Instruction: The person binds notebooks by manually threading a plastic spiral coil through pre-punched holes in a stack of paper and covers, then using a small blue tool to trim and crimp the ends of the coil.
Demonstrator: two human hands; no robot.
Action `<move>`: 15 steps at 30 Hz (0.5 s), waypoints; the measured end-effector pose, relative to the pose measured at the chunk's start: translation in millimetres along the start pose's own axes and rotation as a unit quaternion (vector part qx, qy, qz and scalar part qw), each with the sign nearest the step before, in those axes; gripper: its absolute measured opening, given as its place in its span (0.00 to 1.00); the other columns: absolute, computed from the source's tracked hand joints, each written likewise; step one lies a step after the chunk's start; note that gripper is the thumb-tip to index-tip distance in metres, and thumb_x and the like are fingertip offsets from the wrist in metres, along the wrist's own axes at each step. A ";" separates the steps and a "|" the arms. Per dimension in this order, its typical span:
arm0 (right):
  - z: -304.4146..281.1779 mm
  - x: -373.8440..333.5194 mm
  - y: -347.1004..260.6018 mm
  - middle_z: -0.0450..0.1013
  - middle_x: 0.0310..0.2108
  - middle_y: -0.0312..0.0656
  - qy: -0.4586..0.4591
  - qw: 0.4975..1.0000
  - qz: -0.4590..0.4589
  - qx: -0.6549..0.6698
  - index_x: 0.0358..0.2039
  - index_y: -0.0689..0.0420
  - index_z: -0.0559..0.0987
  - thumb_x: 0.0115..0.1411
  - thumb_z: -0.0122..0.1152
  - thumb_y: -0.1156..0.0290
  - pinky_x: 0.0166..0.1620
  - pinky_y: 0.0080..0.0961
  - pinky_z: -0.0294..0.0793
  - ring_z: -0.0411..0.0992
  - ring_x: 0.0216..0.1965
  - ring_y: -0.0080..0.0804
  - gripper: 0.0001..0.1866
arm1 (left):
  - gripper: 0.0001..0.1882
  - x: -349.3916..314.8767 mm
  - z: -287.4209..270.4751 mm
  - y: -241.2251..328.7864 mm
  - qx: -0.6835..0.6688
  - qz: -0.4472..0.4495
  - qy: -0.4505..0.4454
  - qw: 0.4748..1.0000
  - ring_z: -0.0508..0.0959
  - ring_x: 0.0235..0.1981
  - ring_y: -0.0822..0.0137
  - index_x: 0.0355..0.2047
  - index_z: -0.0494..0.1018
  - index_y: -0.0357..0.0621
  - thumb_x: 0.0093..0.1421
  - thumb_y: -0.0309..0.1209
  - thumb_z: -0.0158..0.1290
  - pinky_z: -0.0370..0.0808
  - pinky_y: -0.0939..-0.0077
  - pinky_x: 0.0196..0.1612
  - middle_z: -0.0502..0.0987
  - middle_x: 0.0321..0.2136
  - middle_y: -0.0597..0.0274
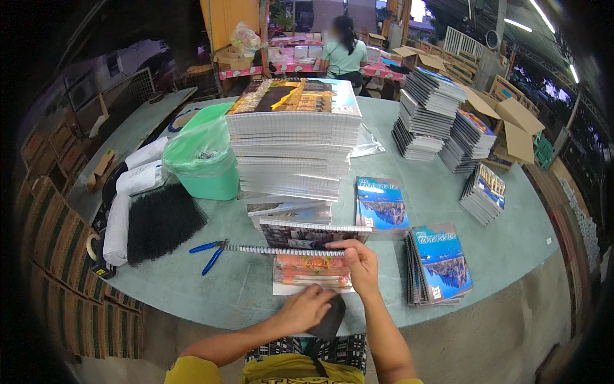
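Note:
My right hand [361, 264] is closed on the right end of a spiral-bound book [314, 235], thumb and fingers pinching its coil edge. The book is tilted up, showing a dark photo cover, and a coil [256, 249] runs along its lower edge past its left end. My left hand [308, 310] rests lower down, its fingers loosely bent and somewhat apart, beside a dark flat piece [330, 320] at the table's near edge. Between the hands lies a sheet printed in orange and red [313, 269]. Blue-handled cutters [211, 253] lie open by the coil's left end.
Ahead rises a tall stack of books [294, 141]. Left are a green lined bin [208, 179], black coils [167, 221] and white rolls [116, 224]. Blue-covered books [441, 262] and more stacks [425, 115] stand right, before cardboard boxes [511, 131]. A person [345, 54] sits beyond.

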State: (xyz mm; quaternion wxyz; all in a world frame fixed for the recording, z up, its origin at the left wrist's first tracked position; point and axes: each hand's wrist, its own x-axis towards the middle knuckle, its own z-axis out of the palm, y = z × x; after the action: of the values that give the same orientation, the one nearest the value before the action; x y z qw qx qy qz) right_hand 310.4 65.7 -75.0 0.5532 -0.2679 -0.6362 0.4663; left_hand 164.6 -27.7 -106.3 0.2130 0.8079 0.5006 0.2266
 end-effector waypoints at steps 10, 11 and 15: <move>-9.0 10.8 8.0 0.75 0.37 0.44 0.006 0.998 0.020 0.062 0.35 0.64 0.75 0.52 0.59 0.84 0.41 0.22 0.77 0.74 0.38 0.28 0.09 | 0.17 35.9 -96.4 27.5 0.232 0.096 0.290 0.924 0.71 0.38 0.58 0.41 0.74 0.42 0.51 0.33 0.57 0.68 0.66 0.39 0.71 0.36 0.56; -10.0 9.3 7.4 0.75 0.37 0.44 0.009 0.996 0.052 0.078 0.35 0.64 0.75 0.52 0.59 0.84 0.41 0.23 0.77 0.74 0.39 0.28 0.09 | 0.17 38.7 -102.4 26.0 0.286 0.091 0.299 0.906 0.71 0.37 0.59 0.40 0.74 0.41 0.50 0.33 0.57 0.68 0.66 0.38 0.71 0.35 0.56; -10.1 7.0 -2.9 0.75 0.37 0.45 -0.006 0.991 0.126 0.055 0.35 0.64 0.76 0.53 0.60 0.81 0.41 0.23 0.75 0.74 0.39 0.27 0.08 | 0.17 40.1 -112.4 11.1 0.245 0.035 0.143 0.958 0.71 0.35 0.59 0.40 0.73 0.41 0.50 0.34 0.56 0.66 0.65 0.38 0.72 0.29 0.59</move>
State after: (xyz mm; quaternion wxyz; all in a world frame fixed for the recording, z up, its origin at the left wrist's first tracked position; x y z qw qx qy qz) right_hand 318.8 73.5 -69.7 0.4999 -0.3122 -0.5746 0.5678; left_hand 123.2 17.2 -3.2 -0.0734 0.8113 0.5378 0.2173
